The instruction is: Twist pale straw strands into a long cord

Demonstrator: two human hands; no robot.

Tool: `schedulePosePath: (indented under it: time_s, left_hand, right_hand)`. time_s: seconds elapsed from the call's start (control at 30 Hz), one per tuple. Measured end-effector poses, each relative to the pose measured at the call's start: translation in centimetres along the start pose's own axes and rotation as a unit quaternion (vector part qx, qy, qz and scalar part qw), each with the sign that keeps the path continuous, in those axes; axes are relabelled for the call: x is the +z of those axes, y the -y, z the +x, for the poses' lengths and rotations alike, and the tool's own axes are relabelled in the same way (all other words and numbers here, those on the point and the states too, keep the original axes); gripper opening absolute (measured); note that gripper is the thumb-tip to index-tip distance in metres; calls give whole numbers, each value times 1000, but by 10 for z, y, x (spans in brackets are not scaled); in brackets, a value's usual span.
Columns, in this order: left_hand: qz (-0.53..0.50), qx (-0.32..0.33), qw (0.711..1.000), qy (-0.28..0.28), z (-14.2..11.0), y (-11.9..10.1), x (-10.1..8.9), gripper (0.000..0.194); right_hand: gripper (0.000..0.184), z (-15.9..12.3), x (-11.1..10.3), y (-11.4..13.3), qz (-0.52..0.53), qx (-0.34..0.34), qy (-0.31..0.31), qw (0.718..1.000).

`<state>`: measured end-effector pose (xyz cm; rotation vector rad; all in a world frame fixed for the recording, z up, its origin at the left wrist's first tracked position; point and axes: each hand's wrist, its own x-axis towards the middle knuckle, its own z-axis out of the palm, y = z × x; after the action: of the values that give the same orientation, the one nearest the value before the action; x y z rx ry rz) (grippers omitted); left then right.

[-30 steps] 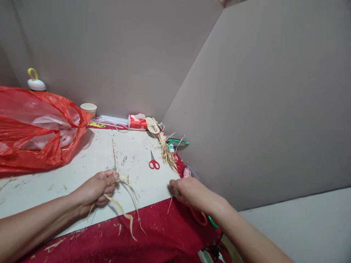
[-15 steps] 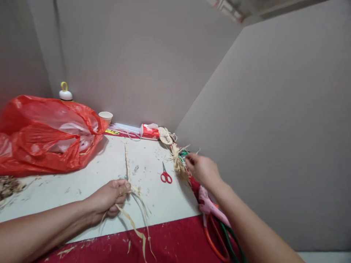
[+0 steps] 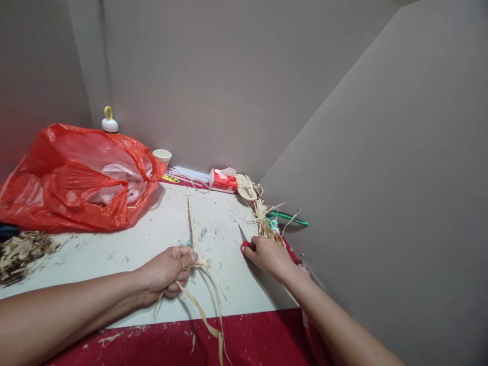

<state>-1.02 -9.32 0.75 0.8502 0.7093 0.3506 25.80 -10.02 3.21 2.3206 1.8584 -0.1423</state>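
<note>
My left hand [image 3: 170, 272] pinches the near end of a thin braided straw cord [image 3: 191, 219], which runs straight away from me over the white tabletop. Loose pale straw strips [image 3: 200, 307] trail from these fingers towards the red cloth. My right hand [image 3: 269, 255] has its fingers closed at the red handles of small scissors [image 3: 244, 241]. The blades point away and to the left, and part of the handles is hidden under the fingers. Just beyond this hand lies a tied bundle of straw strands [image 3: 263, 216].
A red plastic bag [image 3: 76, 188] fills the left side, with straw scraps [image 3: 26, 254] before it. Along the back stand a paper cup [image 3: 162, 155], a red tissue pack [image 3: 224, 179] and a woven straw disc [image 3: 246, 187]. Green-handled pliers or cutters [image 3: 292, 217] lie by the right wall [image 3: 381, 193].
My right hand has moved from beside the straw bundle, nearer and left, onto the red scissors. My left hand keeps its hold on the cord. The view has shifted slightly.
</note>
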Motion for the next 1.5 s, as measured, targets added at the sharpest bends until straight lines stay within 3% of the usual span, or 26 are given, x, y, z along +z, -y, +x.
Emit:
schedulePosePath:
  time_s: [0.2, 0.27, 0.3, 0.33, 0.4, 0.47, 0.53, 0.57, 0.6, 0.63, 0.8, 0.87, 0.93, 1.03, 1.13, 1.5]
  left_hand:
    - [1, 0, 1000, -11, -1, 0, 0, 33]
    - [-1, -5, 1000, -11, -1, -1, 1, 33]
    - [-2, -8, 1000, -13, -1, -1, 1, 34]
    - [-3, -11, 1000, -14, -2, -1, 1, 34]
    - [-4, -16, 1000, -15, -2, -2, 1, 34]
    - [-8, -17, 1000, -12, -2, -2, 1, 34]
    - [-14, -19, 1000, -7, -1, -3, 0, 32]
    - [-17, -21, 1000, -3, -1, -4, 0, 31]
    - [-20, -24, 1000, 2, -1, -4, -1, 29]
    - [-24, -27, 999, 8, 0, -5, -2, 28]
    - [-31, -37, 999, 25, 0, -8, -3, 26]
    - [-32, -40, 998, 24, -1, -9, -2, 26]
    - [-36, -43, 998, 22, -1, -9, -2, 26]
    - [-37, -44, 998, 22, -1, -10, -1, 25]
    - [-40, -42, 998, 26, -1, -10, -1, 26]
    - [-35, -44, 998, 18, -2, -10, 0, 21]
  right_hand:
    - [15, -5, 1, -13, 48, -32, 31, 998]
    - [13, -12, 1, -16, 162, -60, 37, 984]
    - [14, -16, 2, -15, 261, -69, 40, 962]
    - [16, -21, 2, -12, 376, -71, 43, 923]
    - [23, -34, 4, -1, 591, -57, 56, 803]
    - [29, -47, 6, 16, 716, -53, 81, 692]
    - [32, -57, 10, 34, 774, -66, 119, 618]
    - [32, -61, 12, 42, 782, -74, 138, 603]
    - [33, -64, 15, 48, 777, -83, 152, 605]
    - [33, -66, 16, 52, 757, -95, 159, 627]
    - [38, -73, 16, 51, 501, -207, 103, 834]
    - [35, -74, 12, 48, 392, -253, 66, 882]
    - [31, -75, 8, 48, 292, -288, 32, 912]
    - [33, -73, 3, 51, 190, -313, 9, 930]
    - [34, -70, 1, 55, 158, -329, 8, 931]
    - [26, -68, 19, 61, 214, -351, -24, 911]
